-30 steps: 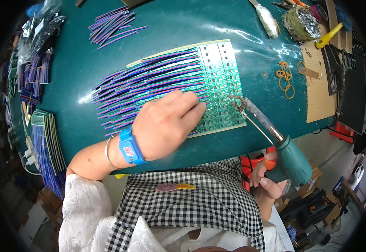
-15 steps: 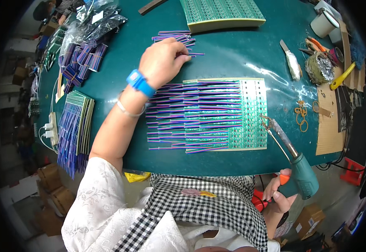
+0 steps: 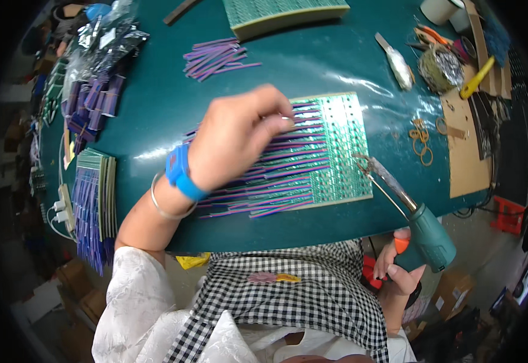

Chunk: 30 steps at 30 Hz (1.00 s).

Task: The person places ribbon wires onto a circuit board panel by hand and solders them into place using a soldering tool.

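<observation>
My left hand [image 3: 236, 136], slightly blurred, is pinched closed above the upper part of a green circuit board panel [image 3: 344, 145]. What its fingertips hold, if anything, I cannot make out. Rows of short blue, red and purple ribbon wires [image 3: 294, 172] lie across the panel and stick out past its left edge, partly covered by this hand. At the lower right my right hand [image 3: 402, 275] is closed round the handle of a teal soldering gun [image 3: 432, 239] with an orange trigger. Its tip is over the panel's right edge. Beyond my left hand lies a loose pile of ribbon wires [image 3: 215, 57].
A stack of green panels [image 3: 288, 21] stands at the back. To the left are wired boards [image 3: 94, 199], wire bundles [image 3: 91, 106] and plastic bags [image 3: 109, 39]. At right lie a wrapped blade [image 3: 397, 66], rubber bands [image 3: 421, 142], a foil-topped roll [image 3: 442, 66] and cardboard [image 3: 463, 151].
My left hand has moved from the loose wire pile toward me, over the panel. The soldering gun stays in my right hand at the panel's right edge. The whole view has shifted slightly.
</observation>
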Available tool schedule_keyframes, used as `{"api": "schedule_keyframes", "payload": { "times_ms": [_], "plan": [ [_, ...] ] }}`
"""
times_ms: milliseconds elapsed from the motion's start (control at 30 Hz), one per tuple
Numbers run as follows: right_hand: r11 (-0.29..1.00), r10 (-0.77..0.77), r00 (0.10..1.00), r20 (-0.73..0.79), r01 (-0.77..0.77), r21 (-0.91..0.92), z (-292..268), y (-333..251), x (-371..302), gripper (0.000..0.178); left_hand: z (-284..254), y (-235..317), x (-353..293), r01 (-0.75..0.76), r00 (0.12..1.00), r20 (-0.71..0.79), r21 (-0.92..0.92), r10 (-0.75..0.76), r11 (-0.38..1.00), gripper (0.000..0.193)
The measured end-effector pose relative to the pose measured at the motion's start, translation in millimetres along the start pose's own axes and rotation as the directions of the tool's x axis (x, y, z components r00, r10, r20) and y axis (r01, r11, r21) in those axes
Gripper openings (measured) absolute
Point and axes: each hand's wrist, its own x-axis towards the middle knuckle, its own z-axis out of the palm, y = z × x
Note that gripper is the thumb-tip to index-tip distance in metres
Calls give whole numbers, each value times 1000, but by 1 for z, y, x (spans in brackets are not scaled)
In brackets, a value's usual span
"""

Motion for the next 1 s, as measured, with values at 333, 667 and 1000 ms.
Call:
{"api": "schedule_keyframes", "payload": {
  "times_ms": [333, 667, 1000],
  "plan": [
    [989, 100, 989, -109, -111, -97, -3, -8, -33, 63, 57, 11, -39, -379, 918, 162, 81, 363, 922, 32],
    [968, 233, 943, -239, -249, -37, 14, -8, -19, 52, 71, 3, -43, -362, 930, 106, 98, 352, 927, 38],
    [958, 272, 932, -238, -286, -30, 11, -5, -17, 57, 71, 6, -44, -357, 930, 138, 121, 340, 926, 40]
  ]
}}
